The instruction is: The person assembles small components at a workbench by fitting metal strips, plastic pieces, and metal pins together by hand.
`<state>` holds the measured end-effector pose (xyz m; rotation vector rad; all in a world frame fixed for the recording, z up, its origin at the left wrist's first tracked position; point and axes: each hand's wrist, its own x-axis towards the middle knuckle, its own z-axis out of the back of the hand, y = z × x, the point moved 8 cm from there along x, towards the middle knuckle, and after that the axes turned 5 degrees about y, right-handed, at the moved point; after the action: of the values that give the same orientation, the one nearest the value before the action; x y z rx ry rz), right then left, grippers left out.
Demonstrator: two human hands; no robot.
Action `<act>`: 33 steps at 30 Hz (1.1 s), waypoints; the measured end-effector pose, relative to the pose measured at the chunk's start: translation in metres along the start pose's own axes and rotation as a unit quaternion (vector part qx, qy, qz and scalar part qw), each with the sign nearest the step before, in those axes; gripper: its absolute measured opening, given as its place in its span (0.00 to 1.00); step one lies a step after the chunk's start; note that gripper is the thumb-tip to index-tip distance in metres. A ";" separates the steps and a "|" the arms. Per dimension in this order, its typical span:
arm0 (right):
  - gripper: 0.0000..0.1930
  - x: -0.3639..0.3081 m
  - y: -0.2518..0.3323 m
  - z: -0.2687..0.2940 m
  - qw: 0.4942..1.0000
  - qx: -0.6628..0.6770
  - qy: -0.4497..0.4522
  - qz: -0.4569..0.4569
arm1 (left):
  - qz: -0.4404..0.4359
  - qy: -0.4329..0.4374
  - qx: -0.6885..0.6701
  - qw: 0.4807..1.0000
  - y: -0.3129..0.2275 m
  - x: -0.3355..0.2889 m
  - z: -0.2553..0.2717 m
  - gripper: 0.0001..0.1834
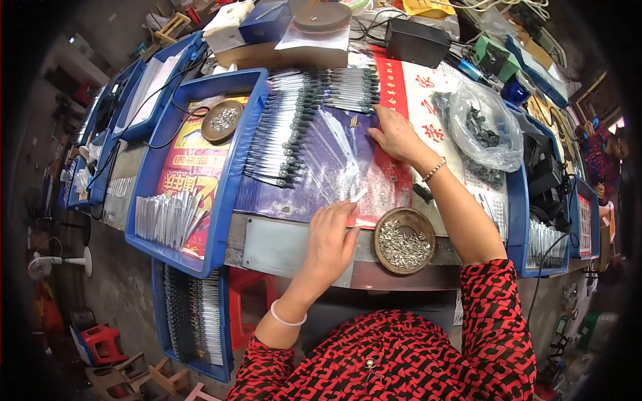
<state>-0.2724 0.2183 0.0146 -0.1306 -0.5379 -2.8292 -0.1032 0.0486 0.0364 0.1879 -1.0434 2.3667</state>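
Note:
My left hand [330, 240] rests at the near edge of the work surface, its fingers stretched forward and its thumb apart. At its fingertips lies a small whitish strip [360, 195]; I cannot make out its kind. Farther off, my right hand [396, 137] reaches forward, thumb and index finger apart. Its fingertips touch or nearly touch the dark ends of a row of slim silver rods [351, 90]. To the left, a longer row of similar rods [284, 127] lies side by side on purple printed sheeting [284, 200]. Some fingers of my right hand are hidden.
A round bowl of small metal pieces [404, 244] stands at the near edge. Behind my right forearm sits a clear bag of dark pieces [485, 127]. Blue trays [224, 227] flank the workspace, the left one holding flat metal strips [167, 220]. A black box [418, 41] stands at the back.

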 end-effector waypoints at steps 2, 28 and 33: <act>0.28 0.005 0.004 -0.004 1.000 0.011 0.008 0.002 | 0.008 0.001 -0.006 1.000 0.004 0.000 0.002 0.20; 0.24 -0.200 0.076 0.095 0.982 0.130 0.107 0.080 | -0.056 0.086 0.247 0.964 -0.015 0.035 -0.018 0.21; 0.21 -0.251 0.075 0.080 0.978 0.180 0.080 0.065 | -0.077 0.099 0.393 0.911 -0.020 0.041 -0.038 0.21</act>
<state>-0.0071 0.2396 0.0815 0.1257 -0.9533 -2.5384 -0.1240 0.1044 0.0361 0.2960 0.0644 2.4598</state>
